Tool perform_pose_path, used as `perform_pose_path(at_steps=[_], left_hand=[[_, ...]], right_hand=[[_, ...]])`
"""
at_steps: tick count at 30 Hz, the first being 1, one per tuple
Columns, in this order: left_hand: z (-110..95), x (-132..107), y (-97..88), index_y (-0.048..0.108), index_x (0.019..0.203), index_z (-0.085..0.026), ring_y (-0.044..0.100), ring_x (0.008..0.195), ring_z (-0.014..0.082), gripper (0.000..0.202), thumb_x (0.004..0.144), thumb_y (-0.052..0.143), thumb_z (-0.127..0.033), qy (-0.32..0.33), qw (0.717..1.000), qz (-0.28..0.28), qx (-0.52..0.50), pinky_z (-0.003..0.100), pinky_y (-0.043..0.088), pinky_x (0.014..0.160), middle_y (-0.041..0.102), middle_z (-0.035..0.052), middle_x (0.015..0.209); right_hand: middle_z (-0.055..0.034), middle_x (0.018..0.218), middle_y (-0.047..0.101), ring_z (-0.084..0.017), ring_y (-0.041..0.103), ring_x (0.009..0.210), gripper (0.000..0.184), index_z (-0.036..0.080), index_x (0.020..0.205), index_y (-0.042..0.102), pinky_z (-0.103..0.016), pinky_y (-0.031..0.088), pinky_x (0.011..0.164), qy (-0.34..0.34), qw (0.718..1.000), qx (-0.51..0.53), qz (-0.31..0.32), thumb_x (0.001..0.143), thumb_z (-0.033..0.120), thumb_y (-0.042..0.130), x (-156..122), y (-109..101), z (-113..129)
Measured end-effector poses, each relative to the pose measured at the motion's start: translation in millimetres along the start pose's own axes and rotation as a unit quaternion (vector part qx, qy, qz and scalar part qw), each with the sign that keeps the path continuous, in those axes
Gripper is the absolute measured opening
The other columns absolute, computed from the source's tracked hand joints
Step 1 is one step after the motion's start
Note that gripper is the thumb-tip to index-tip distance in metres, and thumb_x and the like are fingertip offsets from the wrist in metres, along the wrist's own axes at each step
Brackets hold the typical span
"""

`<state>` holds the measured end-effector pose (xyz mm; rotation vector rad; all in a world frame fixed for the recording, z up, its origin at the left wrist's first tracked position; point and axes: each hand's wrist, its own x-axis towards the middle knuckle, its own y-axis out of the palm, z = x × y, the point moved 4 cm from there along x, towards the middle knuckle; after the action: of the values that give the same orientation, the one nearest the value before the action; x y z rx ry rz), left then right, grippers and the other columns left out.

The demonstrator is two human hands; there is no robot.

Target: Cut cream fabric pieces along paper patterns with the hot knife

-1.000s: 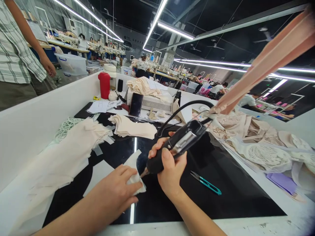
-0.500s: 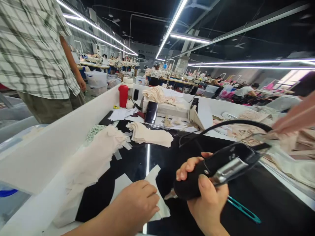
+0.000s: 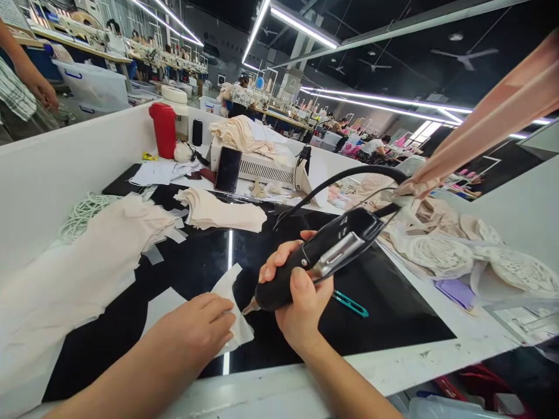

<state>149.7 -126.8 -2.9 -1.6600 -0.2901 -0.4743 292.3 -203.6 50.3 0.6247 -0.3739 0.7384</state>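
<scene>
My right hand (image 3: pixel 301 291) is wrapped round a black corded handheld tool (image 3: pixel 323 250) with a silver lever, my thumb near the lever. Its pointed metal tip is at the right edge of a small off-white fabric piece (image 3: pixel 238 326). I cannot tell whether the tip touches the fabric. With fingers curled and pressed together, my left hand (image 3: pixel 201 326) holds that piece down on the black glossy work surface (image 3: pixel 279 343); the fingertips are partly hidden. Just left of it lies a white cut piece (image 3: pixel 161 308), partly under my left forearm.
Cream fabric stacks lie at left (image 3: pixel 100 250) and ahead (image 3: pixel 222 212). A teal thread snipper (image 3: pixel 351 304) rests right of the tool. Pink cloth (image 3: pixel 480 122) ties up the tool's cable (image 3: pixel 345 173). Behind are a phone (image 3: pixel 227 169) and red cup (image 3: pixel 163 129); lace cups (image 3: pixel 441 253) lie at right.
The view has turned right and tilted. The tool's tip has come closer to the fabric piece's edge. My left hand keeps its hold on the piece. The person at left is now mostly out of frame.
</scene>
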Motion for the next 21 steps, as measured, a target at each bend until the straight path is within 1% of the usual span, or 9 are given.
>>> perform_pose_path(at_steps=[6, 8, 9, 11, 14, 15, 17, 19, 21], left_hand=[[-0.8, 0.6, -4.5, 0.069, 0.105, -0.017, 0.069, 0.096, 0.0208, 0.026, 0.107, 0.044, -0.012, -0.006, 1.000, 0.007, -0.018, 0.033, 0.056, 0.088, 0.072, 0.0063, 0.100], [0.5, 0.7, -1.9, 0.069, 0.106, -0.017, 0.068, 0.098, 0.0205, 0.026, 0.107, 0.043, -0.013, -0.004, 1.000, 0.010, -0.023, 0.032, 0.056, 0.089, 0.072, 0.0064, 0.102], [1.7, 0.6, 0.2, 0.068, 0.106, -0.017, 0.068, 0.098, 0.0204, 0.028, 0.108, 0.041, -0.014, -0.002, 1.000, 0.006, -0.023, 0.032, 0.056, 0.089, 0.071, 0.0064, 0.102], [5.2, 0.2, 4.3, 0.068, 0.103, -0.017, 0.067, 0.097, 0.0205, 0.033, 0.109, 0.036, -0.015, 0.004, 1.000, -0.020, -0.017, 0.033, 0.056, 0.090, 0.071, 0.0064, 0.100], [13.0, -0.9, 6.3, 0.069, 0.099, -0.017, 0.067, 0.093, 0.0200, 0.037, 0.110, 0.033, -0.015, 0.015, 0.998, -0.054, -0.019, 0.038, 0.055, 0.097, 0.070, 0.0064, 0.098], [16.7, -1.0, 5.6, 0.069, 0.100, -0.017, 0.067, 0.093, 0.0199, 0.036, 0.110, 0.035, -0.015, 0.011, 0.998, -0.053, -0.024, 0.040, 0.054, 0.100, 0.070, 0.0065, 0.100], [25.0, -1.0, 2.5, 0.070, 0.104, -0.018, 0.067, 0.096, 0.0199, 0.031, 0.109, 0.040, -0.016, -0.001, 0.999, -0.027, -0.036, 0.041, 0.053, 0.104, 0.071, 0.0069, 0.105], [32.6, -0.5, -1.9, 0.071, 0.108, -0.018, 0.067, 0.100, 0.0202, 0.028, 0.109, 0.043, -0.019, -0.011, 0.999, 0.001, -0.046, 0.039, 0.055, 0.101, 0.071, 0.0073, 0.110], [37.3, 0.3, -5.2, 0.071, 0.114, -0.019, 0.067, 0.105, 0.0194, 0.028, 0.109, 0.044, -0.021, -0.014, 0.998, 0.018, -0.062, 0.034, 0.057, 0.097, 0.071, 0.0074, 0.114]], right_hand=[[0.0043, 0.087, 0.061, -0.011, 0.061, 0.061, 0.038, 0.031, 0.122, 0.054, -0.028, 0.053, 0.057, -0.007, 1.000, -0.016, -0.006, 0.091, 0.041, 0.075, -0.6, -0.6, 0.7], [0.0040, 0.087, 0.061, -0.012, 0.061, 0.061, 0.039, 0.031, 0.122, 0.053, -0.028, 0.053, 0.057, -0.009, 1.000, -0.021, -0.007, 0.091, 0.042, 0.075, -1.0, -0.5, 0.3], [0.0038, 0.087, 0.061, -0.012, 0.061, 0.061, 0.039, 0.031, 0.122, 0.053, -0.028, 0.054, 0.057, -0.009, 1.000, -0.022, -0.007, 0.091, 0.042, 0.075, -1.2, -0.5, -0.1], [0.0036, 0.088, 0.061, -0.012, 0.061, 0.061, 0.039, 0.031, 0.122, 0.053, -0.028, 0.054, 0.057, -0.007, 1.000, -0.020, -0.005, 0.091, 0.042, 0.075, -1.6, -0.2, -1.2], [0.0036, 0.088, 0.061, -0.011, 0.062, 0.062, 0.039, 0.031, 0.123, 0.054, -0.028, 0.055, 0.058, -0.012, 1.000, -0.012, 0.000, 0.092, 0.040, 0.075, -2.0, 0.2, -2.3], [0.0036, 0.089, 0.061, -0.011, 0.062, 0.062, 0.038, 0.031, 0.123, 0.054, -0.028, 0.055, 0.058, -0.013, 1.000, -0.008, 0.001, 0.092, 0.039, 0.075, -2.2, 0.3, -2.6], [0.0035, 0.088, 0.061, -0.012, 0.062, 0.062, 0.039, 0.030, 0.123, 0.054, -0.028, 0.055, 0.057, -0.013, 1.000, -0.005, 0.000, 0.092, 0.039, 0.075, -2.5, 0.4, -2.9], [0.0036, 0.088, 0.061, -0.012, 0.062, 0.061, 0.040, 0.030, 0.123, 0.053, -0.028, 0.055, 0.056, -0.011, 1.000, -0.006, -0.002, 0.092, 0.040, 0.075, -3.0, 0.5, -3.0], [0.0038, 0.088, 0.062, -0.011, 0.062, 0.061, 0.040, 0.031, 0.123, 0.053, -0.028, 0.055, 0.057, -0.012, 1.000, -0.003, -0.002, 0.091, 0.040, 0.076, -3.7, 0.6, -2.7]])
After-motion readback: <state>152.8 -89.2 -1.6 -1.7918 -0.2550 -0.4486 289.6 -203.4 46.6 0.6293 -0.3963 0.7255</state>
